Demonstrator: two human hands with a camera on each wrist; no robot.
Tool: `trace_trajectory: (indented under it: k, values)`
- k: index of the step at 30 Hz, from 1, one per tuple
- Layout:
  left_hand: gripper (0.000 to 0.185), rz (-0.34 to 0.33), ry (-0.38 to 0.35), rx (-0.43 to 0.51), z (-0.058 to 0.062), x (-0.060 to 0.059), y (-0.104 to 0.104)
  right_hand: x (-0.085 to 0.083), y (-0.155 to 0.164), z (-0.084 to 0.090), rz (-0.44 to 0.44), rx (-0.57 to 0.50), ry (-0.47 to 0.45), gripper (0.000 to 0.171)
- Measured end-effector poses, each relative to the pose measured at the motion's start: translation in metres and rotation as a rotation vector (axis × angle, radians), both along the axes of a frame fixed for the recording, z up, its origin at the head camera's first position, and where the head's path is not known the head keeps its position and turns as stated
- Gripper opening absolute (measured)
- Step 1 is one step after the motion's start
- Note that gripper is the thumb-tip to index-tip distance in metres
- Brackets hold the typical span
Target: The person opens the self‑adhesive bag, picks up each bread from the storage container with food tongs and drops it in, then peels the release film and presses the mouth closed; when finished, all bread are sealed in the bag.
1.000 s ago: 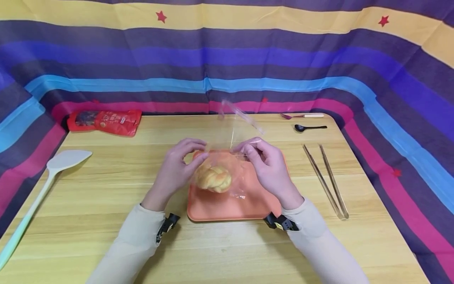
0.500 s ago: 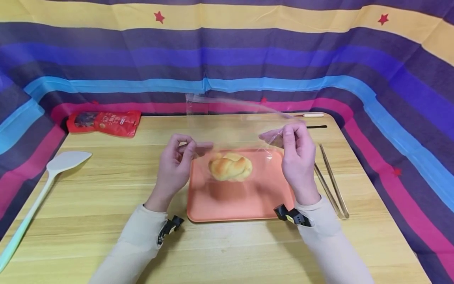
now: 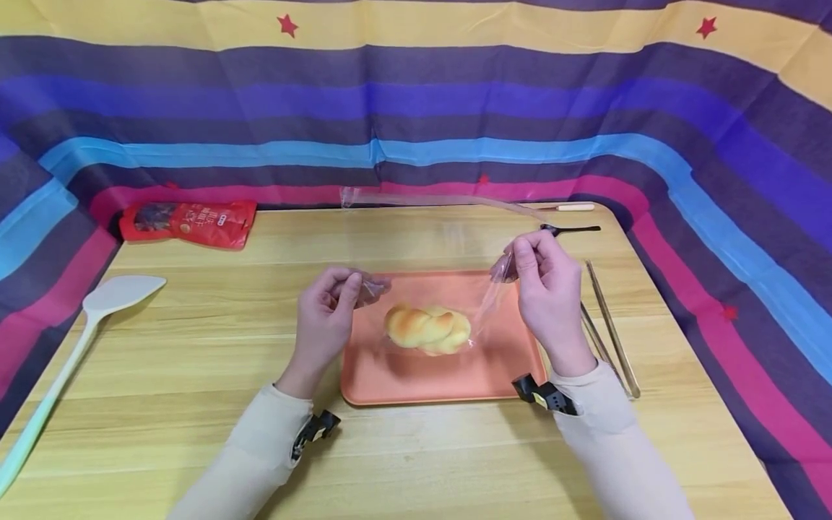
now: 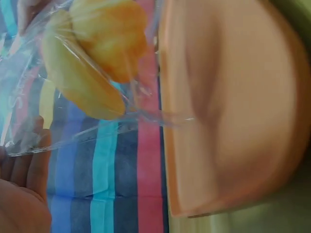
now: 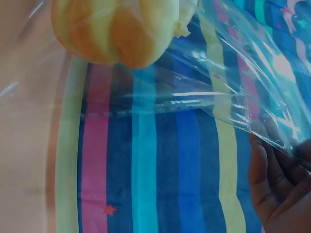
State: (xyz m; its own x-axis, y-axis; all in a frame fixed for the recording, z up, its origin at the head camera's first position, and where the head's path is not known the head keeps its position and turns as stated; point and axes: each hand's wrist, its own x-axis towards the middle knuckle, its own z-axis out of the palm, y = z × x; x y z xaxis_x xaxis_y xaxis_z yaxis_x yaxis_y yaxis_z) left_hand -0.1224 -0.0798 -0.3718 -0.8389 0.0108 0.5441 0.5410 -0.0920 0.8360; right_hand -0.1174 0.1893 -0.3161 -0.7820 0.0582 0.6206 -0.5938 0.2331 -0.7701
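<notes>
A braided bread roll [image 3: 427,329], golden brown on top, sits low inside a clear plastic bag [image 3: 416,238]. My left hand [image 3: 323,310] pinches the bag's left side between thumb and fingers. On the other side my right hand [image 3: 549,292] grips a bunched part of the plastic. The bag is stretched between both hands, its open-looking upper edge rising toward the back. Under it lies a coral tray [image 3: 442,386]. Both wrist views show the bread [image 4: 97,53] through shiny plastic, hanging clear of the tray.
Metal tongs [image 3: 611,328] lie right of the tray. A black spoon [image 3: 575,230] and a fork with a white handle [image 3: 575,207] are at the back right. A red food pouch [image 3: 188,224] is at the back left, a white-and-green spatula [image 3: 84,347] at the left. A striped cloth [image 3: 416,94] surrounds the table.
My hands have moved apart, the right one going rightward, and the bag has spread wide between them. The bread has shifted right, then slightly lower in the head view.
</notes>
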Motion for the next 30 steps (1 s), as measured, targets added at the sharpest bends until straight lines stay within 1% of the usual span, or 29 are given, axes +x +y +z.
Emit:
trace_trajectory:
  k: [3,4,6,8,11,14,16,19,21,26,30]
  values:
    - [0.013,-0.034,0.019,0.014,-0.004,0.001,0.001,0.0,-0.003,-0.004,0.021,0.065,0.007,0.02]
    - [0.013,-0.048,0.016,0.019,-0.006,0.002,0.002,0.0,-0.004,-0.005,0.024,0.093,0.012,0.019]
    - [0.015,-0.065,-0.002,0.032,-0.01,0.002,0.003,0.0,-0.005,-0.008,0.034,0.127,0.009,0.016]
    - [0.016,-0.082,-0.036,0.043,-0.012,0.003,0.004,-0.001,-0.006,-0.009,0.028,0.139,0.007,0.016]
    - [0.014,-0.107,-0.063,0.037,-0.013,0.005,0.003,0.0,-0.006,-0.01,0.003,0.119,0.014,0.018]
    - [0.01,-0.119,-0.037,0.012,-0.011,0.005,-0.001,0.001,-0.003,-0.007,-0.04,0.086,0.04,0.02]
    - [0.01,-0.112,-0.015,-0.003,-0.009,0.004,-0.003,0.002,0.0,-0.005,-0.062,0.066,0.064,0.02]
    - [0.01,-0.115,-0.004,-0.003,-0.007,0.004,-0.004,0.001,0.003,-0.003,-0.079,0.053,0.078,0.02]
    - [0.01,-0.125,-0.007,-0.004,-0.006,0.004,-0.005,0.001,0.005,-0.004,-0.065,0.047,0.08,0.021]
    - [0.013,-0.165,0.009,0.016,-0.002,0.006,-0.005,0.004,0.007,-0.009,0.041,0.046,0.065,0.021]
    - [0.011,-0.172,0.006,0.003,0.002,0.006,-0.005,0.005,0.005,-0.012,0.092,0.042,0.045,0.018]
